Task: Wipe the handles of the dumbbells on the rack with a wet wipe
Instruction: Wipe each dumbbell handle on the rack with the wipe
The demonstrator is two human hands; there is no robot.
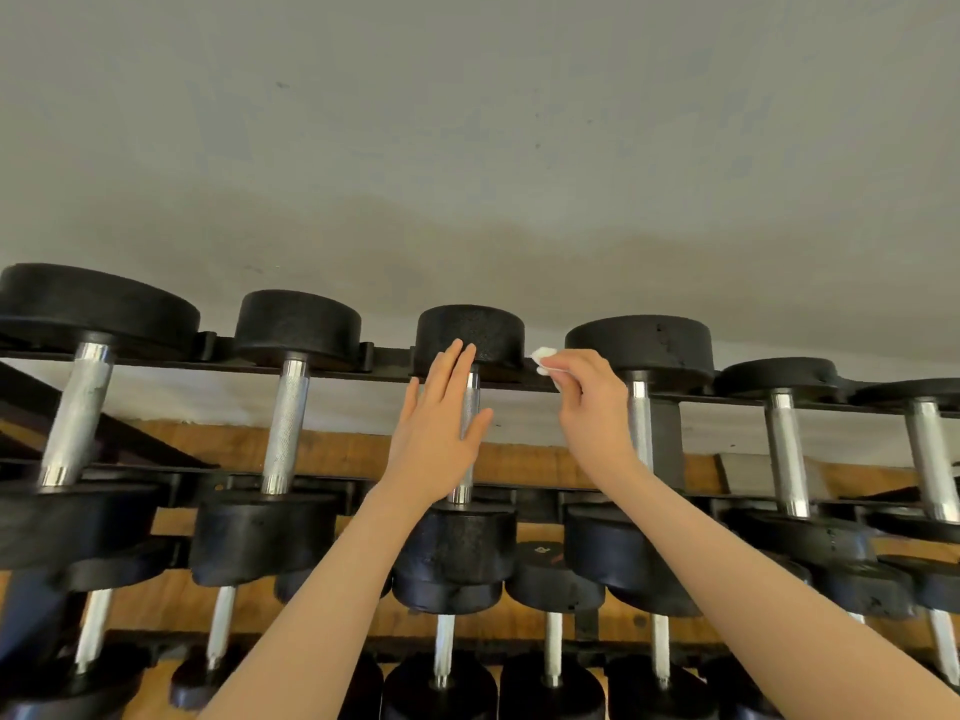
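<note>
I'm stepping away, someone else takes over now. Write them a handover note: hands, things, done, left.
Left hand: open, fingers straight, resting on the chrome handle of the middle top-row dumbbell.
Right hand: pinches the wet wipe, held up between that dumbbell and the next one right, touching no handle.
Done: cannot tell which handles are wiped.
Left: wipe the handles along both rows of the rack.

Both bare arms reach up and forward. Left hand [441, 423] flat, fingers straight and together. Right hand [589, 402] curled, fingertips pinching a small crumpled white wet wipe [544, 359].

No text, label or number can be read anywhere
</note>
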